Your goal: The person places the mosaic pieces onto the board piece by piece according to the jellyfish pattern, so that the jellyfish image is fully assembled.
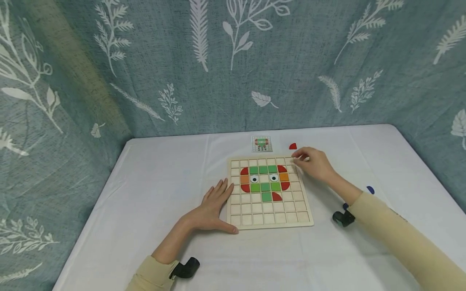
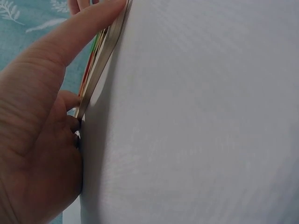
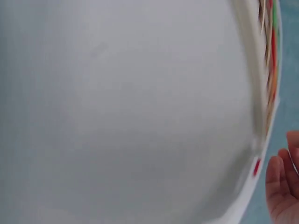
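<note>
A square wooden grid board [image 1: 253, 219] lies on the table with coloured tiles in its cells. Green, red and orange tiles and two eye tiles form a face-like pattern. A red quarter-round tile [image 1: 276, 197] sits beside the lowest green tile [image 1: 266, 197]. My left hand [image 1: 209, 210] rests spread at the board's left edge, with fingertips and thumb touching it. Over the board's upper right corner, my right hand [image 1: 313, 163] has thumb and fingers brought together. A thin pale-edged tile [image 3: 293, 161] shows between those fingers in the right wrist view; its face is hidden.
Behind the board lies a pattern card [image 1: 261, 144], and a loose red quarter-round tile [image 1: 293, 146] is to its right. Blue pieces [image 1: 370, 189] lie near the right forearm. A leaf-patterned curtain [image 1: 218, 93] hangs behind the white-covered table [image 1: 164, 173].
</note>
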A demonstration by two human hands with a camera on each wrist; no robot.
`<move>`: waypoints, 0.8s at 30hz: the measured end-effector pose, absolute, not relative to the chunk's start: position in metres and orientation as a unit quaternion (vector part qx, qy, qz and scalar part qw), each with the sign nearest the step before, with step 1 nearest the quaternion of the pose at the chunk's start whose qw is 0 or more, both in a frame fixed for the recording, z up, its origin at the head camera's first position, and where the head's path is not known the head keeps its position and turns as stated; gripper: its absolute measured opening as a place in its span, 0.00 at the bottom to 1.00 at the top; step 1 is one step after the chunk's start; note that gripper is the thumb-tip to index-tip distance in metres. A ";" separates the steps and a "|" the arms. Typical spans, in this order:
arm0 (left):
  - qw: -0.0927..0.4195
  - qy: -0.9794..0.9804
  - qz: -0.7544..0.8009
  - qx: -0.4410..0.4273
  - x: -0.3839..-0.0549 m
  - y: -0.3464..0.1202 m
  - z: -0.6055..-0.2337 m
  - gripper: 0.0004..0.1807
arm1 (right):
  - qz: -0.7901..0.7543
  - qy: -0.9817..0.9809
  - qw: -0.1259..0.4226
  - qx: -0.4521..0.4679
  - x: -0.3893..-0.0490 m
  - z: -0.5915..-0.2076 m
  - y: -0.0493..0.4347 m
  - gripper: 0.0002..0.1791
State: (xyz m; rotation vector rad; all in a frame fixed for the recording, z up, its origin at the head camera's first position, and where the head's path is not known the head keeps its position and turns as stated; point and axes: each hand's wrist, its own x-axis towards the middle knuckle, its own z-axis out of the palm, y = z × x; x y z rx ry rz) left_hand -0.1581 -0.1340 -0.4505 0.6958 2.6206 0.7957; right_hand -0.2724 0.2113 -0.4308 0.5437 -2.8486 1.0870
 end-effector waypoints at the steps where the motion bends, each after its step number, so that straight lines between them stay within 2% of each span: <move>1: 0.157 0.916 0.277 0.243 -0.158 -0.134 -0.450 0.69 | 0.348 -0.923 0.024 0.165 -0.279 -0.432 0.213 0.11; 11: 0.162 0.915 0.279 0.242 -0.159 -0.133 -0.451 0.69 | 0.321 -0.937 -0.009 0.134 -0.321 -0.435 0.216 0.20; 24: 0.153 0.916 0.275 0.248 -0.159 -0.134 -0.452 0.70 | 0.342 -0.931 -0.043 0.116 -0.335 -0.436 0.218 0.17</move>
